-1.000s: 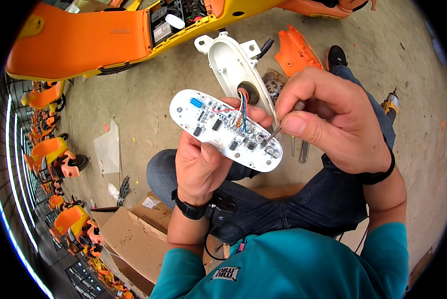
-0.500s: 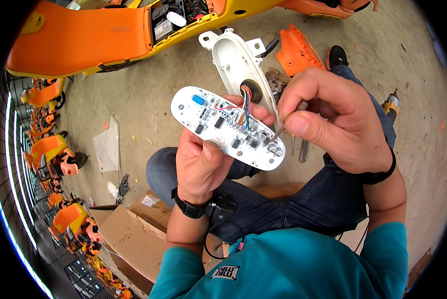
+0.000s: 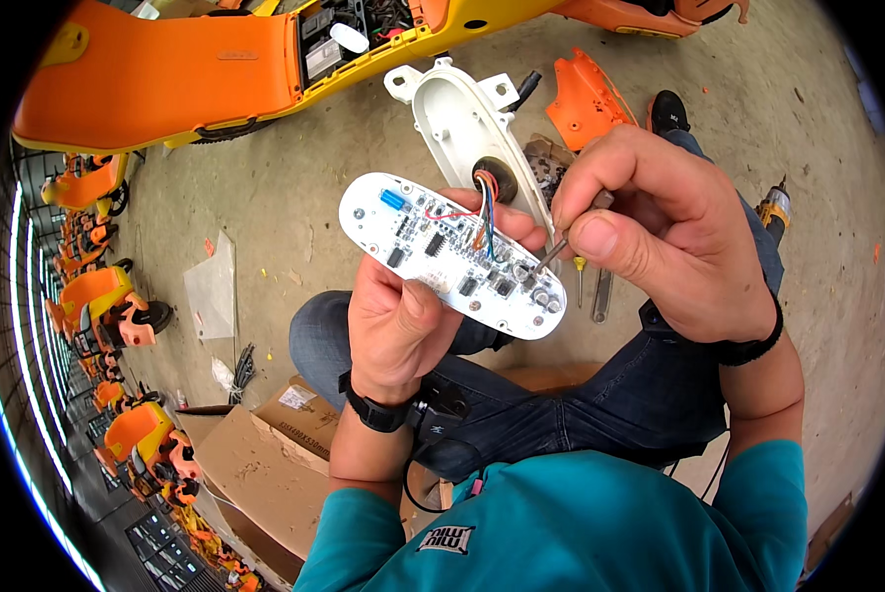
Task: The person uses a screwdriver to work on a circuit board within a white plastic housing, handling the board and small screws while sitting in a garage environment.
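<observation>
The white oval circuit board (image 3: 450,252), studded with dark chips, sat gripped in the left hand (image 3: 398,321); the right hand (image 3: 660,232) pinched a thin metal tool (image 3: 551,257) above brown cardboard boxes (image 3: 265,444).

circuit board (image 3: 449,254) left of right hand (image 3: 660,237) | housing (image 3: 467,123) behind board

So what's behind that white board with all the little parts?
Behind the circuit board sits a white shell, with coloured wires coming from its round hole. The left hand holds the board from below; the shell's lower part is covered.
</observation>
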The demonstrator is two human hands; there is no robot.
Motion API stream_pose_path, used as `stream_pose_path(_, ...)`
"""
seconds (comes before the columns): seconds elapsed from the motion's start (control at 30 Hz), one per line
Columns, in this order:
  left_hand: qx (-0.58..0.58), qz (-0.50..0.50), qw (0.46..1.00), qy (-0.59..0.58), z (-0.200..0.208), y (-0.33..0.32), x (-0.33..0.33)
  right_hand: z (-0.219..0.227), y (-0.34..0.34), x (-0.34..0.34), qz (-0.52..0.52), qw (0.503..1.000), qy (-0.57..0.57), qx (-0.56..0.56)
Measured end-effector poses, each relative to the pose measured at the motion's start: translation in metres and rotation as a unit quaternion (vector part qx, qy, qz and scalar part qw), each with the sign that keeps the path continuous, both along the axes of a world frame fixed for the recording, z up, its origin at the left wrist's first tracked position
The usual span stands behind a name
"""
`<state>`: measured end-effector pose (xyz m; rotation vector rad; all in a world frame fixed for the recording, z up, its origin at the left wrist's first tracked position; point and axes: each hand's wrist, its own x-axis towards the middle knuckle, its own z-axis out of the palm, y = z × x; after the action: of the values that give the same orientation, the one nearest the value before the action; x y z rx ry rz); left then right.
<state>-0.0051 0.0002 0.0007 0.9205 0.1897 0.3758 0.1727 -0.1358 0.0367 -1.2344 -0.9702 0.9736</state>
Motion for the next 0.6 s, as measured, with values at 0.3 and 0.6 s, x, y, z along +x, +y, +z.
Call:
stream_pose_path(0.3, 0.002, -0.003, 1.0, -0.002, 0.0001, 0.0005, -0.0003, -0.0005, 0.0, -0.0001, 0.003, 1.0, -0.001, 0.005)
stream_pose_path(0.6, -0.002, -0.007, 1.0, -0.003, -0.0007, 0.0006, -0.0007, 0.0, -0.0002, 0.0009, 0.009, 1.0, -0.011, 0.003)
